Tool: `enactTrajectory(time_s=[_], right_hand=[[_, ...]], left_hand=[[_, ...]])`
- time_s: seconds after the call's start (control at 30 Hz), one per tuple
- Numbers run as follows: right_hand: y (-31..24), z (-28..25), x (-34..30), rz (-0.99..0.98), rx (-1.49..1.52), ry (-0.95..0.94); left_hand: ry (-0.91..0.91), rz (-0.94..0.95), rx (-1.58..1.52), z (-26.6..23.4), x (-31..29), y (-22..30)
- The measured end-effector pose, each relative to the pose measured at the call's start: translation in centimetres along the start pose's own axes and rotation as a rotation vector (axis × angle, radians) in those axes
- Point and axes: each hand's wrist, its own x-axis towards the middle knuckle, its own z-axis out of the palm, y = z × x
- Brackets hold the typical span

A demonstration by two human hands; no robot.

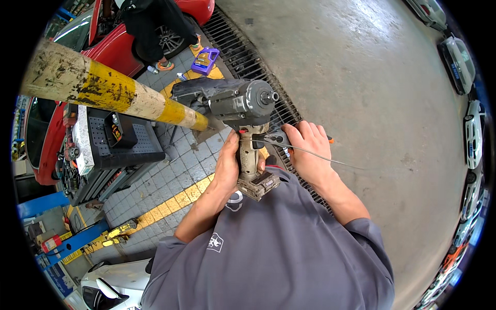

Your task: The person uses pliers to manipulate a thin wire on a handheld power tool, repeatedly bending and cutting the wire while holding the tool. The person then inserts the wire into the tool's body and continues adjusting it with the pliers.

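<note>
A worn cordless impact wrench (235, 106) is held upright in front of my chest, its square drive pointing right and its battery at the bottom. My left hand (225, 168) is wrapped around its beige handle from the left. Closed around a pair of pliers (276, 138), my right hand (313, 157) is just right of the handle; an orange grip end shows past the fingers. The plier jaws are beside the trigger. A thin wire (323, 157) crosses the handle and jaws, and its loose end reaches right. Whether the jaws bite the wire I cannot tell.
A yellow and white pole (113, 85) slants in from the left. Beside it stands a tool cart (95, 139) with a black bin. Beyond are a red car (116, 46), a person in dark trousers (150, 28) and a purple jug (205, 61). A drain grate (237, 46) crosses the floor.
</note>
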Motion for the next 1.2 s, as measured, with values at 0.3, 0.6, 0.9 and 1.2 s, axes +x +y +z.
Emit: enactTrajectory(time_s=[0.3,0.6,0.9,1.2], right_hand=[[2.9,0.0,-2.2,0.079,0.0,-0.048],[2.5,0.6,-2.7,0.197,-0.022,-0.087],[1.3,1.1,-1.6,0.266,-0.017,-0.073],[1.5,1.6,-0.6,0.289,-0.042,-0.086]], left_hand=[[-0.076,-0.123,-0.198,1.1,1.8,-2.0],[-0.066,-0.164,-0.152,0.9,4.3,-1.2],[-0.12,-0.109,-0.064,-0.5,6.3,-0.2],[-0.097,-0.036,0.026,-0.2,7.7,0.3]])
